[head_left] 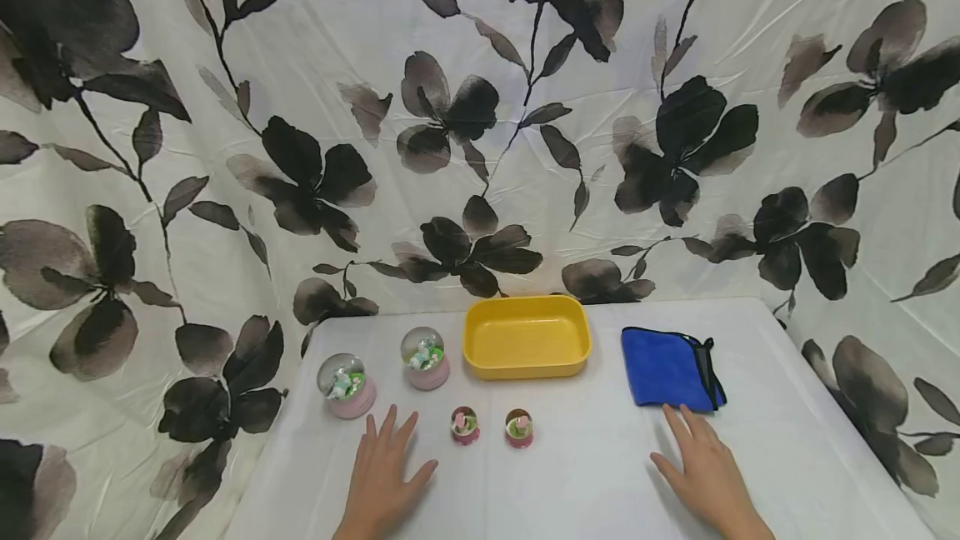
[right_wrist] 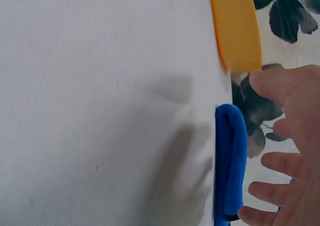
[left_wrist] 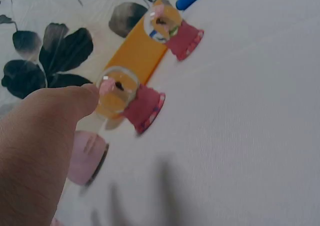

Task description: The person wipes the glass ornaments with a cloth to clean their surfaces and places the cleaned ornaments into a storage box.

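Note:
My left hand is spread over the white table, its fingers straight, just in front of two larger snow globes with pink bases. One larger snow globe stands at the far left, the other snow globe a little behind it. Two small snow globes, the left one and the right one, stand to the right of that hand. My right hand has its fingers extended, with fingertips right at the near edge of a folded blue cloth with black trim. Neither hand holds anything.
A yellow rectangular tray lies at the back middle of the white table, between the larger globes and the cloth. Behind and beside the table hangs a white sheet with dark flower prints.

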